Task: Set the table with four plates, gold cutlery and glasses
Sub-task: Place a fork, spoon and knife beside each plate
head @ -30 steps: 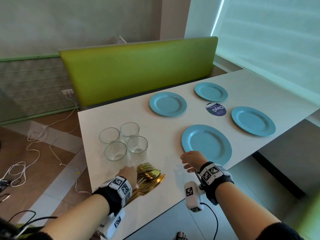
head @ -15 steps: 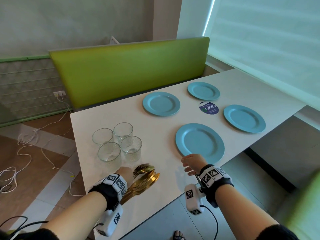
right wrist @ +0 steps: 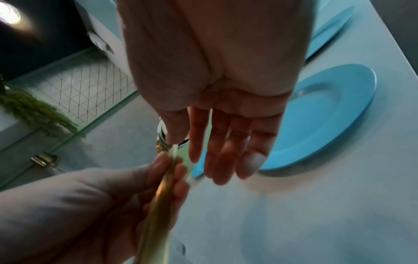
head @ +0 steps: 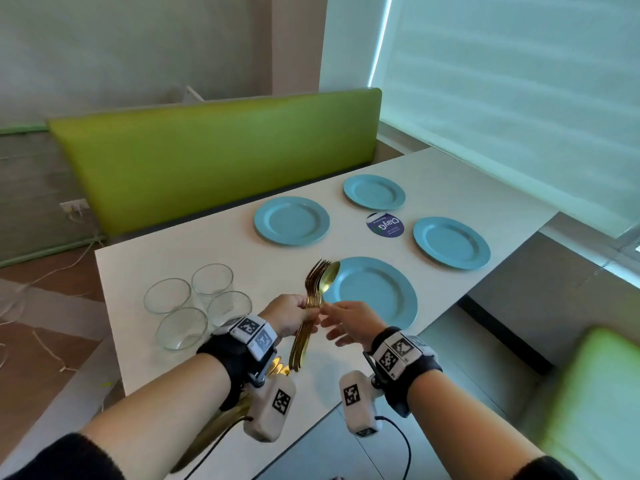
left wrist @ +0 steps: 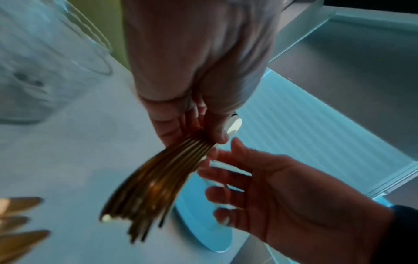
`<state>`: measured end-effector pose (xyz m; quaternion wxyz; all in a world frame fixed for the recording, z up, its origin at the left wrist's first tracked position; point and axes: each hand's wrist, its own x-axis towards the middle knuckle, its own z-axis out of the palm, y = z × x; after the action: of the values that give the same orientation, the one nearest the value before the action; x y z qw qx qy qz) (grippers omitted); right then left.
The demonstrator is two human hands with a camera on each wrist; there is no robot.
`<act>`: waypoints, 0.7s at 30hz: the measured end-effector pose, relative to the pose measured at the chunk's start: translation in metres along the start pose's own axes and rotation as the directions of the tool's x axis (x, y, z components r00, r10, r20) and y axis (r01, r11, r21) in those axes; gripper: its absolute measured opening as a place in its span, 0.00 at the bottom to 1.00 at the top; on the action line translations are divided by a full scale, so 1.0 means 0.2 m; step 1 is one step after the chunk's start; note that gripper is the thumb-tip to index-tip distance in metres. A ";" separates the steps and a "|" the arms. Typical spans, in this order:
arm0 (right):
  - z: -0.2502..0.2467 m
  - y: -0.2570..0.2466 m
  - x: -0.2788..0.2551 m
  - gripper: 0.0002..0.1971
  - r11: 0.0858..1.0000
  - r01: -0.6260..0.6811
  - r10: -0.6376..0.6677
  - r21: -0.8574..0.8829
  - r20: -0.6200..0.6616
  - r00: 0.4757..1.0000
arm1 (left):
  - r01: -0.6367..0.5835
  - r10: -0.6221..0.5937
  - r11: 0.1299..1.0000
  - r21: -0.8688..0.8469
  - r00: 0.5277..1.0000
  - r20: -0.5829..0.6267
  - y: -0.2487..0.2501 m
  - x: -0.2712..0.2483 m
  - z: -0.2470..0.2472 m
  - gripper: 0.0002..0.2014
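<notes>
Four plates (head: 450,242), four glasses (head: 181,327); left hand (head: 289,315) grips cutlery bundle (head: 313,299)

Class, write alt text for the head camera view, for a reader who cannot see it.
A person's left hand grips a bundle of gold cutlery above a white table, while the right hand reaches to it with straight fingers. Four blue plates are laid out; four empty glasses stand grouped at left.

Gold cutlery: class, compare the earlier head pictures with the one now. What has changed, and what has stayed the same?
The left hand has lifted a bundle of gold cutlery off the table and holds it upright. The right hand has left the table edge and reaches its open fingers to the bundle. Some gold pieces remain on the table. Four plates and four glasses are unmoved.
</notes>
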<state>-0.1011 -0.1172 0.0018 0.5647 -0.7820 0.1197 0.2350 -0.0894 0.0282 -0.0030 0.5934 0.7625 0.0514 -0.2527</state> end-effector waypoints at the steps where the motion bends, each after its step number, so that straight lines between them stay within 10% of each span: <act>1: -0.02 -0.01 0.00 0.13 0.999 0.026 -0.025 0.035 -0.013 1.000 | -0.011 0.012 0.999 -0.035 1.000 0.022 0.02 0.02 0.03 0.06; 13: -0.51 0.01 0.29 0.08 0.975 0.048 0.003 0.219 -0.226 0.974 | 0.027 -0.028 0.996 -0.085 1.000 -0.011 0.25 0.45 0.36 0.07; 21: -1.05 0.12 0.63 0.12 0.981 -0.116 0.062 -0.154 -0.318 0.946 | 0.086 -0.125 0.974 -0.210 0.976 -0.178 0.42 0.77 0.46 0.10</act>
<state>0.0449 -0.3134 -0.0278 0.4585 -0.8485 0.2218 0.1434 0.0471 -0.1154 -0.0130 0.6454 0.7154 0.1735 -0.2037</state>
